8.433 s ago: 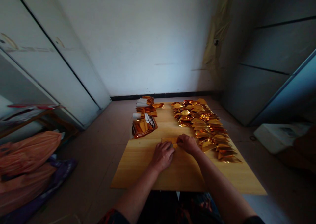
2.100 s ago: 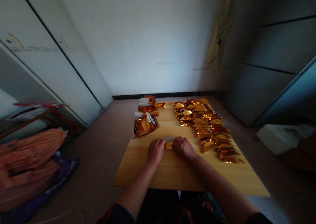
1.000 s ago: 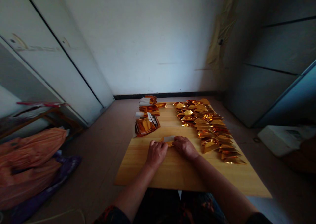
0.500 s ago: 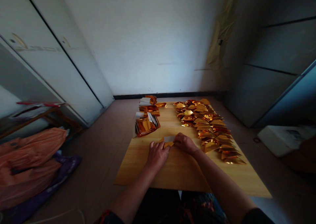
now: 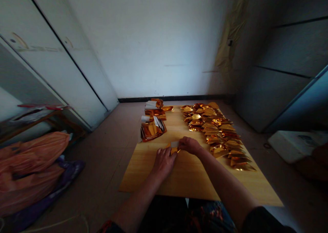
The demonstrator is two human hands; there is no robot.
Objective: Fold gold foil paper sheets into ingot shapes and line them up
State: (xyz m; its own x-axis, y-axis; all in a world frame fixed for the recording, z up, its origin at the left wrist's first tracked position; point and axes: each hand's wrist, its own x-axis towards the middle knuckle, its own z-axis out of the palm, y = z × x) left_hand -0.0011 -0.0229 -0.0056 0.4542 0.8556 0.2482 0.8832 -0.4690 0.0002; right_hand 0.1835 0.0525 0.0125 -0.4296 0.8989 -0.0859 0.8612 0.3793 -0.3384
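Note:
A small folded piece of gold foil [image 5: 174, 149] with a white paper strip [image 5: 174, 144] at its top edge sits between my hands. My left hand [image 5: 164, 163] presses against its lower left side, and the fingertips of my right hand [image 5: 188, 145] pinch it from the right. Both hands rest just above the wooden board [image 5: 194, 181]. Beyond my right hand lies a long heap of folded gold foil triangles [image 5: 215, 130]. Stacks of flat gold foil with white paper [image 5: 153, 130] stand beyond my left hand.
Orange sacks [image 5: 28, 161] and a purple bag [image 5: 64, 173] lie on the floor at left, below a low wooden shelf [image 5: 43, 120]. White cabinet doors [image 5: 64, 55] stand behind them. A white box [image 5: 292, 145] sits on the floor at right.
My right hand has slid slightly left and closer to the foil piece. The piece has folded tighter between my fingers, and the view has shifted a little.

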